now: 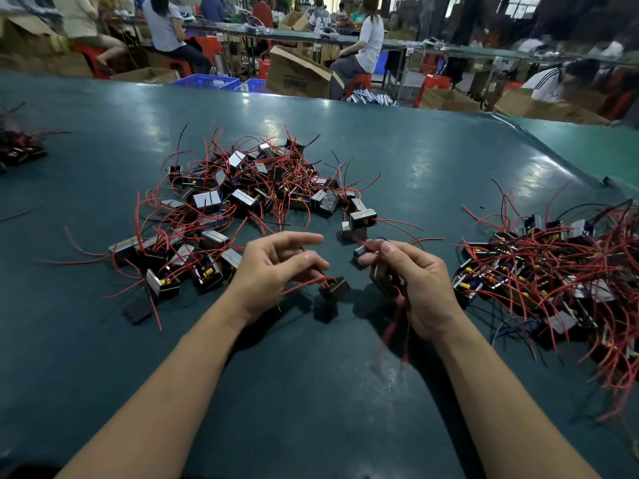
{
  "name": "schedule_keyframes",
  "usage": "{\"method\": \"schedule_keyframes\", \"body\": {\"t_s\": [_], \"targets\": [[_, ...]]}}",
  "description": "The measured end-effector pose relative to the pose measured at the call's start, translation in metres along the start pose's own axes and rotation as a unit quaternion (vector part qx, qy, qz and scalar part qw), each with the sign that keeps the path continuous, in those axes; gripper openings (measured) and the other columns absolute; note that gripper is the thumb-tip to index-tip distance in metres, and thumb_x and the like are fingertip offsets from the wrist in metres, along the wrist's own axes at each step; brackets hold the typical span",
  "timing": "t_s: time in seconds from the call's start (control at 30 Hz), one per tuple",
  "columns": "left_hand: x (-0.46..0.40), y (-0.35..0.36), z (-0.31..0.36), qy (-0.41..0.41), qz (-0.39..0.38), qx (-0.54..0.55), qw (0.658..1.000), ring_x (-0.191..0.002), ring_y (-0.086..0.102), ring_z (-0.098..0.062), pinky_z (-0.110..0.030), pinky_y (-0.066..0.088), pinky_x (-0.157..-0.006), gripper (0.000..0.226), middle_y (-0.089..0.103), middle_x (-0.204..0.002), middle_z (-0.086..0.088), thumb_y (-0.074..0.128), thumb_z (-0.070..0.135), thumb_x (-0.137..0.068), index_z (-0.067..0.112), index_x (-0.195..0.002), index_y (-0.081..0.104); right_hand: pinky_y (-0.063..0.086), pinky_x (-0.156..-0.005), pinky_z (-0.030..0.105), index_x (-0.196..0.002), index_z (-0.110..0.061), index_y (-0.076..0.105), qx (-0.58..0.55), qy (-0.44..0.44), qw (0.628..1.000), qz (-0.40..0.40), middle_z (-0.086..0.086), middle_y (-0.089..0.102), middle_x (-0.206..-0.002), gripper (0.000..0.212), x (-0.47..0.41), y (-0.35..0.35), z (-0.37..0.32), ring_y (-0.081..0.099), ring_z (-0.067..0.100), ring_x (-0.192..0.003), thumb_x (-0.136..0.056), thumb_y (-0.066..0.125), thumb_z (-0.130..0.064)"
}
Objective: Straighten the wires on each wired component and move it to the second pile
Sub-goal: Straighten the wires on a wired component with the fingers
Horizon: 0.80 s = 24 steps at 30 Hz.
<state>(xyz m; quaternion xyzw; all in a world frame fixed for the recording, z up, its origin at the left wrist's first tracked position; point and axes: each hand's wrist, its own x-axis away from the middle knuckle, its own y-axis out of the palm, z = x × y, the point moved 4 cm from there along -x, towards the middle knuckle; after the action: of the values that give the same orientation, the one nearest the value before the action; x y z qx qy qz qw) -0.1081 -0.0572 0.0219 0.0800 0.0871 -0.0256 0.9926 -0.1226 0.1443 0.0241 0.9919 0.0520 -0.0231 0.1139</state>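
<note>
Left hand, at 9 o'clock of frame centre: fingers loosely spread and half curled, thumb and forefinger pinched on a red wire leading to a small dark component hanging just off the fingertips at 3 o'clock of the hand, above the table. Right hand, at 3 o'clock of centre: fingers curled tight around a second component, its red leads trailing out below the palm toward 6 o'clock; thumb extended toward 10 o'clock, tip near a loose part lying on the table. Whether thumb and part touch: not discernible.

Hands: two, apart, each holding one component. Components in hand: two.

First pile, at 12 o'clock of the hands: a tangled heap of components with red and a few black wires pointing every way; exact count not readable, several dozen at a rough estimate. Second pile, at 3 o'clock of the right hand, well apart from the first: similar components, red wires densely overlapping, reaching the frame's right edge; count likewise unreadable. Third, smaller heap at 9 o'clock, far left edge, blurred.

Beyond the table at 12 o'clock: seated people at benches, cardboard boxes, blue crates.
</note>
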Motion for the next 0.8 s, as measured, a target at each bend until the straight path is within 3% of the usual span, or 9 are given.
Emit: {"method": "schedule_keyframes", "body": {"t_s": [0.07,0.17,0.23,0.33,0.47,0.57,0.63,0.73,0.8], "targets": [[0.000,0.004,-0.003,0.000,-0.023,-0.013,1.000,-0.069,0.069,-0.021,-0.026,0.057,-0.070,0.034,0.073,-0.081,-0.014,0.054,-0.006,-0.092,0.003,-0.125,0.055,0.041,-0.042,0.014,-0.104,-0.006,0.070,-0.006,-0.006,1.000,-0.016,0.013,0.073,-0.077,0.019,0.001,0.001,-0.003,0.059,0.010,-0.053,-0.097,0.054,-0.012],[0.000,0.003,-0.003,-0.001,-0.027,-0.024,0.999,-0.074,0.070,-0.022,-0.028,0.056,-0.073,0.053,0.075,-0.088,-0.016,0.063,0.010,-0.085,0.019,-0.133,0.043,0.052,-0.052,0.021,-0.101,-0.007,0.063,-0.020,0.007,1.000,-0.024,0.015,0.073,-0.074,0.010,0.002,0.002,-0.002,0.065,0.018,-0.055,-0.096,0.054,-0.006],[0.000,0.003,-0.004,-0.008,-0.023,-0.038,0.999,-0.076,0.069,-0.018,-0.030,0.056,-0.076,0.045,0.075,-0.091,-0.015,0.065,0.019,-0.080,0.017,-0.122,0.050,0.055,-0.054,0.026,-0.095,-0.007,0.060,-0.021,0.014,1.000,-0.017,0.015,0.073,-0.076,0.003,0.002,0.003,-0.001,0.067,0.022,-0.056,-0.094,0.058,-0.008],[0.000,0.004,-0.007,-0.019,-0.023,-0.002,1.000,-0.078,0.072,-0.024,-0.036,0.058,-0.080,0.022,0.074,-0.092,-0.019,0.065,0.015,-0.080,0.005,-0.098,0.060,0.057,-0.057,0.030,-0.091,-0.008,0.057,-0.038,0.023,0.999,-0.020,0.016,0.074,-0.082,0.017,0.002,0.004,0.002,0.070,0.027,-0.063,-0.081,0.066,-0.018],[0.001,0.005,-0.007,-0.023,-0.030,0.021,0.999,-0.079,0.073,-0.028,-0.033,0.060,-0.075,0.022,0.074,-0.092,-0.018,0.064,0.013,-0.081,0.003,-0.099,0.067,0.057,-0.067,0.028,-0.092,-0.010,0.055,-0.022,-0.002,0.999,-0.028,0.015,0.075,-0.090,0.018,0.000,0.003,0.005,0.073,0.024,-0.079,-0.081,0.068,-0.011],[0.001,0.006,-0.006,-0.021,-0.022,0.021,0.999,-0.076,0.073,-0.028,-0.030,0.058,-0.071,0.021,0.074,-0.087,-0.017,0.062,0.015,-0.084,0.003,-0.099,0.069,0.054,-0.078,0.024,-0.092,-0.015,0.064,0.202,-0.077,0.976,0.003,0.004,0.075,-0.092,0.015,-0.002,-0.001,0.005,0.072,0.012,-0.084,-0.088,0.067,-0.001],[0.001,0.006,-0.007,-0.022,-0.021,0.025,0.999,-0.073,0.072,-0.028,-0.030,0.058,-0.068,0.022,0.073,-0.081,-0.017,0.061,0.016,-0.084,0.002,-0.099,0.069,0.050,-0.085,0.023,-0.092,-0.021,0.069,0.401,-0.150,0.903,0.022,-0.002,0.067,-0.096,0.015,0.000,0.000,0.003,0.067,0.007,-0.086,-0.086,0.070,-0.006],[0.000,0.007,-0.007,-0.024,-0.026,0.015,0.999,-0.066,0.071,-0.026,-0.028,0.057,-0.061,0.022,0.073,-0.078,-0.017,0.063,0.016,-0.082,0.003,-0.099,0.069,0.043,-0.081,0.022,-0.089,-0.015,0.075,0.466,-0.241,0.850,0.046,-0.009,0.063,-0.087,0.012,0.002,0.003,-0.004,0.059,0.017,-0.086,-0.081,0.075,-0.006],[0.000,0.008,-0.007,-0.024,-0.029,0.009,0.999,-0.064,0.071,-0.023,-0.026,0.056,-0.059,0.021,0.073,-0.078,-0.015,0.064,0.016,-0.081,0.003,-0.097,0.069,0.040,-0.075,0.017,-0.083,-0.013,0.076,0.435,-0.257,0.860,0.062,-0.006,0.067,-0.081,0.008,0.001,0.002,-0.008,0.058,0.016,-0.080,-0.079,0.077,-0.007]]}}
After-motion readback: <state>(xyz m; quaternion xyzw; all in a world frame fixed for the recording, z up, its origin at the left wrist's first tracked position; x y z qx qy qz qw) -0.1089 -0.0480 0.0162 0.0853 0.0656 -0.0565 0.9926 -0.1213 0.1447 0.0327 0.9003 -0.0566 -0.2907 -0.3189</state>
